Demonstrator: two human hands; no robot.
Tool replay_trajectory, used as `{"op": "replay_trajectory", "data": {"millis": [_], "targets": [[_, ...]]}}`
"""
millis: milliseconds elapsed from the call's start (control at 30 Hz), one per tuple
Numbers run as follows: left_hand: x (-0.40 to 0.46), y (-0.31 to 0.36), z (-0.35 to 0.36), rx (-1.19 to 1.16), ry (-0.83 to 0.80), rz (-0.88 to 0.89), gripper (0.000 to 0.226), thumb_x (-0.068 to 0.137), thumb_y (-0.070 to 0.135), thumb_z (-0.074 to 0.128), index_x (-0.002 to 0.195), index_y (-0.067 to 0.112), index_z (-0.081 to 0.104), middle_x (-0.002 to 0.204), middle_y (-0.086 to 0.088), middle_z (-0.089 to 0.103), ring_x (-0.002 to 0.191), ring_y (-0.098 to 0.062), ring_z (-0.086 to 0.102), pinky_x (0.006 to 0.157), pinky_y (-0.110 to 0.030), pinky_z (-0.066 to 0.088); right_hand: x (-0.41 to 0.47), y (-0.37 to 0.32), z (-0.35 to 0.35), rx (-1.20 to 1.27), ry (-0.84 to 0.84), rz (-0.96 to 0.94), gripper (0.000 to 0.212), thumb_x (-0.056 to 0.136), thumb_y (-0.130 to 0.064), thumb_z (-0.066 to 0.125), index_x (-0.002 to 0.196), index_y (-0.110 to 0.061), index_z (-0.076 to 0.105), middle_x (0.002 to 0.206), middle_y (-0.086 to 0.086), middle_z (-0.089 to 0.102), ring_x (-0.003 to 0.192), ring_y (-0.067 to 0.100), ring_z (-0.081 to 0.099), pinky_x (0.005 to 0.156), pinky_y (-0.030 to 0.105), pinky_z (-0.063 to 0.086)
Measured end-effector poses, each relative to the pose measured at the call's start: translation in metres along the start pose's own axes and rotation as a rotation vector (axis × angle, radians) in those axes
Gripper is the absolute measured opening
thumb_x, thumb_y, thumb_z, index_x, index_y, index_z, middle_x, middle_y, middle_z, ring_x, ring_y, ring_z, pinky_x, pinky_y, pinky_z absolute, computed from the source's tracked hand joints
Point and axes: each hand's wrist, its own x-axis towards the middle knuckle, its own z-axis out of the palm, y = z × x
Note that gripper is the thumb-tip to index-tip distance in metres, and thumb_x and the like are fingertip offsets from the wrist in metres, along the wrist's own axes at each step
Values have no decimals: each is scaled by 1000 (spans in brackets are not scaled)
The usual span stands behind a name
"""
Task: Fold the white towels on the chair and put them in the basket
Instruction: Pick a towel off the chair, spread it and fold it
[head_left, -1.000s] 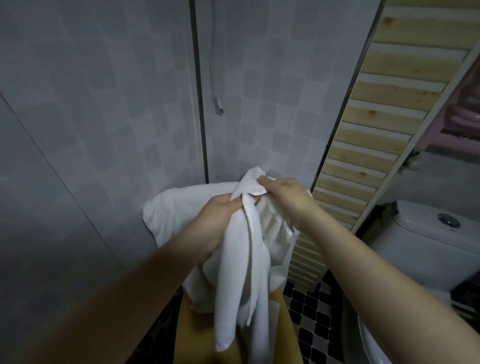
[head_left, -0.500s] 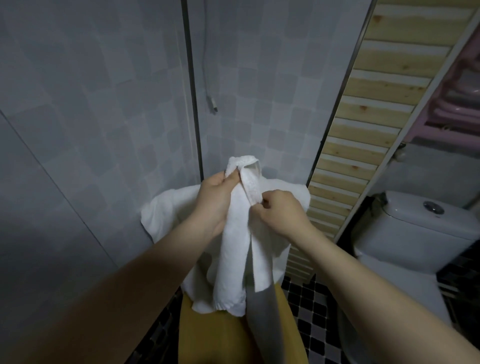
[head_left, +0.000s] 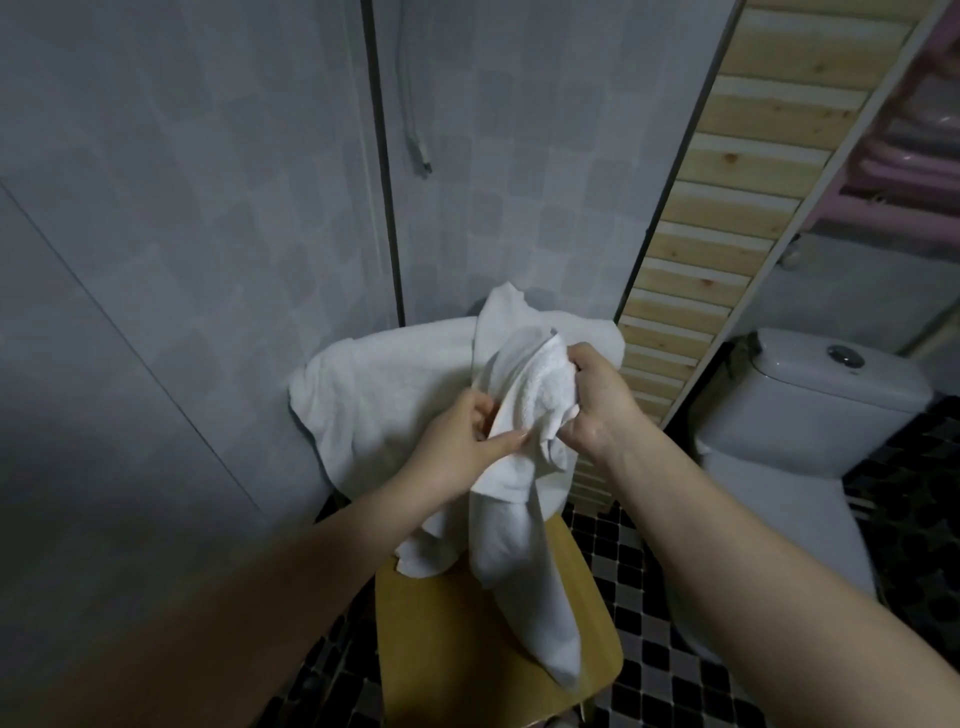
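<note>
I hold a bunched white towel (head_left: 524, 395) up over the wooden chair (head_left: 457, 649). My left hand (head_left: 462, 441) pinches its lower left edge between thumb and fingers. My right hand (head_left: 597, 400) grips the bunched upper part from the right. The towel's loose end hangs down onto the chair seat. Another white towel (head_left: 384, 395) is draped over the chair's back behind my hands. No basket is in view.
A white toilet (head_left: 810, 415) stands at the right on a black-and-white tiled floor (head_left: 639, 571). A slatted wooden panel (head_left: 727, 197) leans into the corner behind the chair. Grey tiled walls close in on the left and back.
Both hands have dropped lower with the towel. My left hand moved from the top fold down to the lower edge, and my right hand now bunches the upper part.
</note>
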Motion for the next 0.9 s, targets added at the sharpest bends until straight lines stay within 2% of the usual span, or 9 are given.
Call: {"op": "replay_trajectory", "data": {"millis": [100, 233, 367, 433, 500, 567, 667, 767, 900], "targets": [[-3, -21, -4, -63, -142, -45, 33, 88, 30, 60, 96, -2, 62, 88, -22, 65, 80, -27, 60, 73, -34, 45, -4, 0, -1, 93, -50, 6, 29, 93, -28, 44, 94, -3, 59, 78, 8, 64, 69, 16, 54, 82, 24, 47], [-1, -22, -6, -422, -51, -168, 18, 97, 19, 46, 97, 13, 63, 91, -8, 66, 79, -16, 61, 68, -24, 49, -12, 6, 0, -140, 26, -102, 22, 96, -26, 45, 89, -10, 59, 95, 10, 63, 89, 20, 60, 82, 40, 51], [10, -20, -8, -616, 81, -318, 24, 94, 24, 48, 109, 11, 61, 99, -10, 64, 86, -22, 59, 72, -31, 48, -24, 21, -16, -392, 120, -66, 21, 95, -16, 48, 108, -15, 66, 102, 3, 59, 94, 20, 55, 81, 34, 47], [11, -20, -6, -587, 72, -313, 29, 92, 25, 51, 114, 9, 62, 101, -10, 64, 88, -22, 59, 69, -28, 46, -30, 32, -25, -295, 94, 23, 19, 95, -13, 49, 106, -10, 65, 91, 5, 61, 82, 20, 58, 70, 33, 49], [10, -17, -4, -619, 70, -292, 30, 91, 25, 54, 114, 8, 62, 102, -9, 66, 90, -22, 61, 71, -29, 47, -35, 39, -26, -147, 8, 70, 11, 93, -14, 53, 91, -11, 64, 83, 7, 61, 77, 22, 59, 72, 35, 50], [7, -14, 1, -653, 44, -253, 27, 91, 25, 56, 110, 8, 64, 104, -12, 67, 92, -23, 62, 78, -32, 48, -35, 45, -24, -9, -74, 3, 12, 92, -13, 54, 85, -13, 63, 81, 4, 59, 75, 18, 58, 74, 32, 52], [3, -11, 10, -786, -8, -254, 20, 94, 24, 51, 99, 12, 66, 90, -8, 69, 80, -18, 64, 72, -27, 50, -36, 54, -19, 93, -228, -140, 27, 90, 8, 41, 95, -6, 64, 81, 9, 67, 76, 15, 66, 72, 22, 57], [1, -8, 11, -909, -8, -330, 19, 93, 19, 51, 97, 7, 67, 87, -10, 67, 77, -21, 64, 71, -28, 51, -39, 55, -17, -190, -293, -321, 36, 85, 17, 45, 101, -10, 64, 78, 2, 73, 77, 10, 69, 77, 19, 56], [-9, -9, 21, -1054, -58, -408, 13, 88, 15, 59, 86, 7, 69, 83, -11, 69, 78, -22, 63, 75, -33, 52, -38, 57, -17, -962, -23, -723, 18, 80, -8, 70, 96, -15, 70, 73, -4, 64, 74, 9, 60, 74, 18, 48]]}}
